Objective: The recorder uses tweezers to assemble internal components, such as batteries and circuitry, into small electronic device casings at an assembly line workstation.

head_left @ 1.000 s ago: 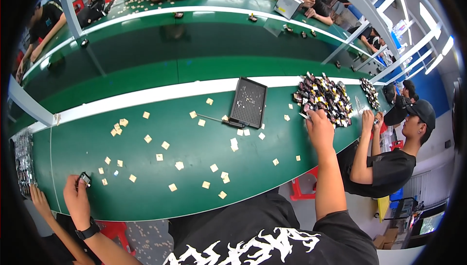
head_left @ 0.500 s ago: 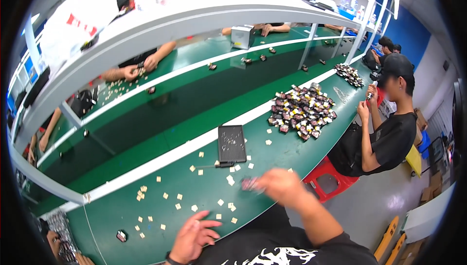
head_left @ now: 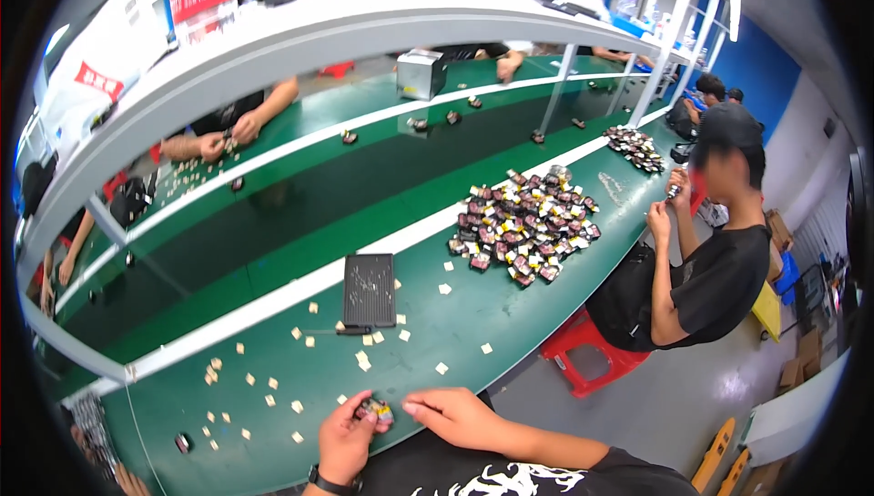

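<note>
Near the front edge of the green bench point(head_left: 510, 350), my left hand point(head_left: 347, 432) grips a small black-and-reddish part point(head_left: 375, 408) with a yellow patch between thumb and fingers. Just to its right is my right hand point(head_left: 455, 417), its thumb and fingertips drawn together and apart from the part by a narrow gap. Whatever the right fingertips pinch, if anything, is too small to make out. Beyond my hands lies a black ribbed tray point(head_left: 369, 288) holding tiny shiny pieces. A thin screwdriver point(head_left: 355, 330) rests along its near edge. Small cream-coloured square pads point(head_left: 362, 361) lie scattered around.
A large heap of similar parts point(head_left: 526, 224) sits right of the tray, with a smaller heap point(head_left: 635, 148) farther off. One lone part point(head_left: 183, 442) lies at the left. A person point(head_left: 710, 250) sits on a red stool point(head_left: 590, 355) at right. A grey shelf frame point(head_left: 364, 18) spans overhead.
My right hand has brought a part from beside the tray leftward and down; my left hand now holds it. The left hand went from spread fingers to a grip. The view has shifted.
</note>
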